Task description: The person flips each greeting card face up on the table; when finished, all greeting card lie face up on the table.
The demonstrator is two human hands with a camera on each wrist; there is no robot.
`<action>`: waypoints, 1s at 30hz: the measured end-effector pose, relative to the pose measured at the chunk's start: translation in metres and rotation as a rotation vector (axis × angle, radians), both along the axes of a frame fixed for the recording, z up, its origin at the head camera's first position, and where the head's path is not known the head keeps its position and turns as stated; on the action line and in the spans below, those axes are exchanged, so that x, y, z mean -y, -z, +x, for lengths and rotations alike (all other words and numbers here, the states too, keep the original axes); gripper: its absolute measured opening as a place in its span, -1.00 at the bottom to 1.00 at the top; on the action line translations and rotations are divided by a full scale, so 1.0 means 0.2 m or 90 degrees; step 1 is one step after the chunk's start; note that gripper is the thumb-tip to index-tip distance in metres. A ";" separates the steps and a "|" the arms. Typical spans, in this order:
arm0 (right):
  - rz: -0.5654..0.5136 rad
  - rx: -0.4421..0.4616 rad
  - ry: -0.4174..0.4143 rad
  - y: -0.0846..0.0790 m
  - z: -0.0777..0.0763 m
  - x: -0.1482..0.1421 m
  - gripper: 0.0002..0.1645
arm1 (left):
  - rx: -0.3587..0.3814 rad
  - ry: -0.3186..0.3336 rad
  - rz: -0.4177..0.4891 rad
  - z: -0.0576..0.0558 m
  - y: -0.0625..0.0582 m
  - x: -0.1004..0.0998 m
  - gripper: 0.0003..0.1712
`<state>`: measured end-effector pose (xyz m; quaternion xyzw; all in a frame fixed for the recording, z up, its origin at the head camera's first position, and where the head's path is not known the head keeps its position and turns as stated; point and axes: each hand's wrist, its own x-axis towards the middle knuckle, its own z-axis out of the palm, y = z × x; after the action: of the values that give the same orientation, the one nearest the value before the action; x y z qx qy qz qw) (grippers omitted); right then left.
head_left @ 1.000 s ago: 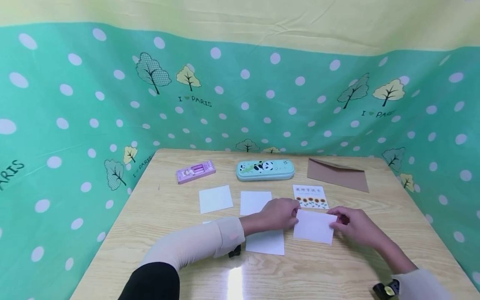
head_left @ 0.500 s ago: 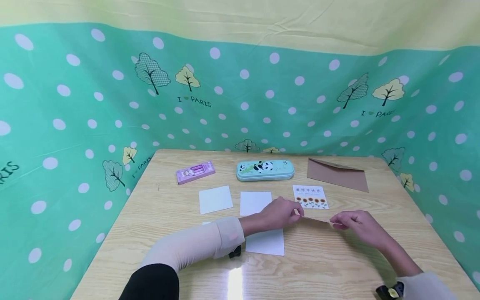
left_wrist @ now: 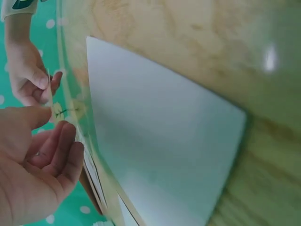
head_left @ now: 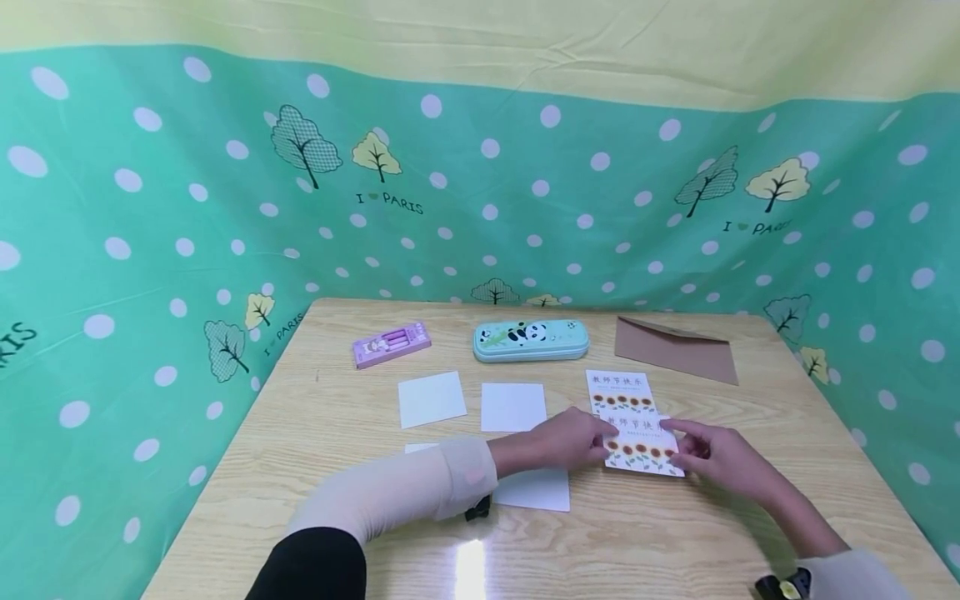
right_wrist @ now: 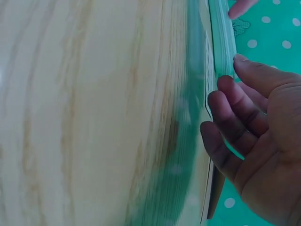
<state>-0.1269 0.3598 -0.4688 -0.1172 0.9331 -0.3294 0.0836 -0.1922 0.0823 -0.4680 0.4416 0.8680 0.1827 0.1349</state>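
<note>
In the head view, both hands hold a greeting card printed with sunflowers and a line of characters, its printed side facing up. My left hand pinches its left edge, and my right hand pinches the right edge. Just behind it lies a matching sunflower card, its front part overlapped by the held one. The left wrist view shows the left hand with thumb and fingers close together, the held card nearly edge-on beyond. From the right wrist, the fingers of the right hand are seen bent towards the thumb.
Blank white cards lie to the left: one at far left, one beside it, one under the left wrist. Another is mostly hidden by the sleeve. Behind stand a purple box, a panda pencil case and a brown envelope.
The held card has turned over between the hands, from its blank white side through edge-on to the printed side. The left hand has shifted slightly right.
</note>
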 end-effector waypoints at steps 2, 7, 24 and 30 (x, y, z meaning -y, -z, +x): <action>0.001 0.005 -0.015 0.00 0.00 -0.01 -0.31 | -0.005 0.009 -0.023 0.01 0.01 -0.02 -0.48; 0.026 0.018 -0.029 0.03 0.01 -0.03 -0.29 | -0.034 0.041 -0.058 0.02 0.03 -0.05 -0.62; 0.075 0.039 -0.046 0.05 -0.01 -0.02 -0.29 | -0.065 0.071 -0.085 0.03 0.03 -0.07 -0.88; 0.088 0.046 -0.040 0.06 -0.01 -0.01 -0.28 | -0.076 0.055 -0.109 0.03 0.05 -0.08 -0.86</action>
<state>-0.1296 0.3622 -0.4816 -0.1284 0.9458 -0.2658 0.1351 -0.1859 0.0975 -0.4786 0.4754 0.8671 0.0753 0.1281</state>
